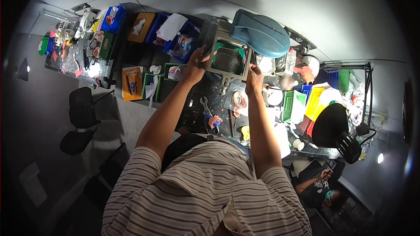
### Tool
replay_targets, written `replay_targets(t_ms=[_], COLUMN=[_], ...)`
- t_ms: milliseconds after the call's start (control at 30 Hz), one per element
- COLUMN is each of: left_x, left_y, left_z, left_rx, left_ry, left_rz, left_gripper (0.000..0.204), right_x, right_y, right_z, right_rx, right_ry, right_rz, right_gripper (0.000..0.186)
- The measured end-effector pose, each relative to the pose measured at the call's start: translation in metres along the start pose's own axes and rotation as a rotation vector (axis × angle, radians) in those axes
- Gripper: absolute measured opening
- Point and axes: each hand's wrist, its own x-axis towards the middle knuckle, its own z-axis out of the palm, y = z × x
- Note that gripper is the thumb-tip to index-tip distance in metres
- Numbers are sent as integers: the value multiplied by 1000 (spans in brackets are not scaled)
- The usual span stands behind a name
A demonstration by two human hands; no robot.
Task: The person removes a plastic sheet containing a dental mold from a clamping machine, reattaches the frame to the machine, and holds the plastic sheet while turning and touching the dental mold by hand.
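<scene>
My left hand [197, 64] grips the left side of a square metal frame [217, 64], which holds a dark perforated plate [229, 59] within a green border. At the frame's other side, my right hand [255, 77] is closed on the edge. A metal handle with a knob [224, 85] projects from the frame toward me. Behind it rests a blue translucent lid [258, 32]. Below my hands on the dark bench lie a wrench [204, 107], a pink-and-blue piece [214, 121] and a bagged pink dental model [239, 100].
Blue bins [186, 41] and green trays [166, 83] stand left. Colored bins [288, 105] and a black lamp [328, 126] crowd the right. Another cluttered bench [65, 65] is far left, with a chair [78, 120] before it. A co-worker [313, 188] is at lower right.
</scene>
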Motion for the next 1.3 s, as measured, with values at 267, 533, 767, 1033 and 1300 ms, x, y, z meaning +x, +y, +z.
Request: replay_targets(t_ms=[267,533,767,1033,1300], left_x=[-7,-34,-39,-66,-80], left_y=[8,33,54,37,40], left_z=[-6,-31,-42,-41,-35], left_rx=[73,-804,-767,-837,-905], left_ry=[48,147,134,172,168], left_rz=[85,-704,-706,-787,-801], left_gripper=[50,68,71,72,72], right_x=[21,-3,21,0,-132], right_y=[9,-86,-105,-92,-63], right_z=[-25,-35,-36,-57,-30], right_rx=[-403,-544,-757,-860,-645], right_ry=[128,218,260,170,-70], right_rz=[-162,-852,-1099,-1033,-684], right_gripper=[32,76,78,62,51])
